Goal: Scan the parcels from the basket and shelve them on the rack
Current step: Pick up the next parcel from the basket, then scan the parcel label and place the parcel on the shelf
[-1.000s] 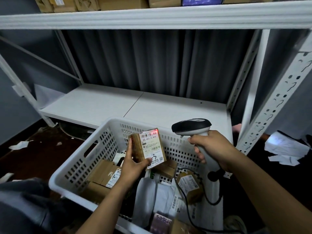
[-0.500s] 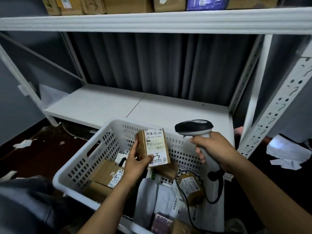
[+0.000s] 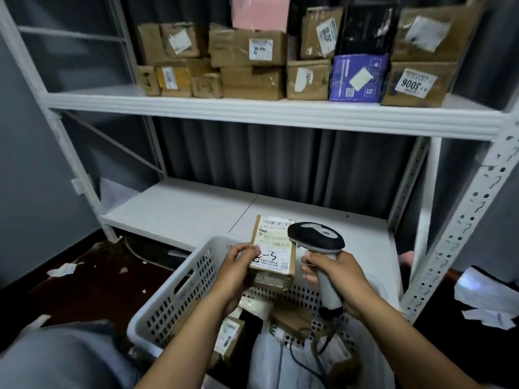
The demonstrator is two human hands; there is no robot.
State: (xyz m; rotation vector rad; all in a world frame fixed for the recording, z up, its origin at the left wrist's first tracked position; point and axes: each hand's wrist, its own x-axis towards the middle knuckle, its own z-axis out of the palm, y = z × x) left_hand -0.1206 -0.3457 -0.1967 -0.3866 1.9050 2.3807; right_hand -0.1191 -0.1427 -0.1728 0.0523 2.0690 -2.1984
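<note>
My left hand (image 3: 234,269) grips a small brown parcel (image 3: 273,249) with a white label marked "2-3", held above the far rim of the white perforated basket (image 3: 179,293). My right hand (image 3: 335,279) holds a barcode scanner (image 3: 316,238) by its grey handle; its black head sits just right of the parcel's label. More brown boxes and white mailer bags (image 3: 278,349) lie inside the basket. The white rack's lower shelf (image 3: 179,211) is bare behind the parcel.
The upper shelf (image 3: 252,112) carries several cardboard boxes, a blue box (image 3: 358,78) and a pink one (image 3: 259,9). A perforated upright (image 3: 460,228) stands at the right. Paper scraps (image 3: 63,269) lie on the dark floor on both sides. My knee (image 3: 56,357) is at lower left.
The view has tilted up, showing the stocked upper shelf. My left hand raised the parcel from the basket interior to above its far rim, and the scanner now sits close to the label.
</note>
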